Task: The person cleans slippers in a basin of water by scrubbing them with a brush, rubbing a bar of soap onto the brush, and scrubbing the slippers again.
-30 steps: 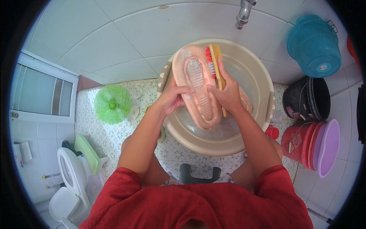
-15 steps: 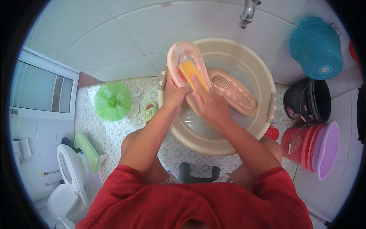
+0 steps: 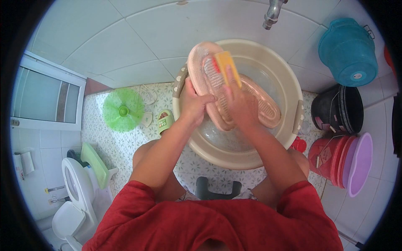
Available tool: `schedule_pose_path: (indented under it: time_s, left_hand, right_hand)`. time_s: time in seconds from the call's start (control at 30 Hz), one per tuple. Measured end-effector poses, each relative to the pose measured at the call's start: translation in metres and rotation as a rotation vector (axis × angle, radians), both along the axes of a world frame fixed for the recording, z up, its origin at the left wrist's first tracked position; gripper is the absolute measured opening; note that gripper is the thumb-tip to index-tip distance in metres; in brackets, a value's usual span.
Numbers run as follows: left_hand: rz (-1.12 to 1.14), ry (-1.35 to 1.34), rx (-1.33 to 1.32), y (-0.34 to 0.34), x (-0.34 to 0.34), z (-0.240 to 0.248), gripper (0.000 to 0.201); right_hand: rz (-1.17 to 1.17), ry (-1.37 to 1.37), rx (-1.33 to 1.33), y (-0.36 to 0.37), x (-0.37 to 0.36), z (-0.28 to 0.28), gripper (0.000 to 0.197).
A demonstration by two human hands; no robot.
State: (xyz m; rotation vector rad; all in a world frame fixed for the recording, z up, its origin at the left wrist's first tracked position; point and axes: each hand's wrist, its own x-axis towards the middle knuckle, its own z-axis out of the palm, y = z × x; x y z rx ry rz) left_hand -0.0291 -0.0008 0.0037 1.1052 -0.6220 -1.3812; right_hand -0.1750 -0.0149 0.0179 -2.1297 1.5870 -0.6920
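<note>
A pink slipper (image 3: 199,62) is tilted over a large beige basin (image 3: 295,85), its ridged sole toward me and some suds on it. My left hand (image 3: 195,102) grips the slipper by its left side, thumb laid across the sole. My right hand (image 3: 240,102) is closed round a yellow scrubbing brush (image 3: 226,67) with red bristles at its edge, held against the upper right of the sole. Behind that hand the second pink slipper (image 3: 270,109) rests in the basin with its sole up, partly hidden. Water (image 3: 217,136) shows in the basin's bottom.
A metal tap (image 3: 272,14) juts from the wall above the basin. To the right are a blue bucket (image 3: 347,52), a black bucket (image 3: 333,106) and red buckets (image 3: 328,159) with a purple basin (image 3: 360,165). A green brush head (image 3: 121,109) and a toilet (image 3: 75,180) are at left.
The brush has moved up and right along the sole and turned more upright. The first slipper has tipped, showing more of its ridged sole.
</note>
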Motion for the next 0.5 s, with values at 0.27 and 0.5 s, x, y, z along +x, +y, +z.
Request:
schedule_pose_path:
  time_s: [0.27, 0.5]
  left_hand:
    - [0.030, -0.061, -0.043, -0.006, 0.003, -0.017, 0.073]
    - [-0.019, -0.158, -0.057, -0.001, 0.004, -0.014, 0.073]
  right_hand:
    - [0.130, -0.052, -0.136, 0.015, 0.015, -0.015, 0.061]
    - [0.049, -0.010, 0.297, -0.001, -0.001, 0.019, 0.062]
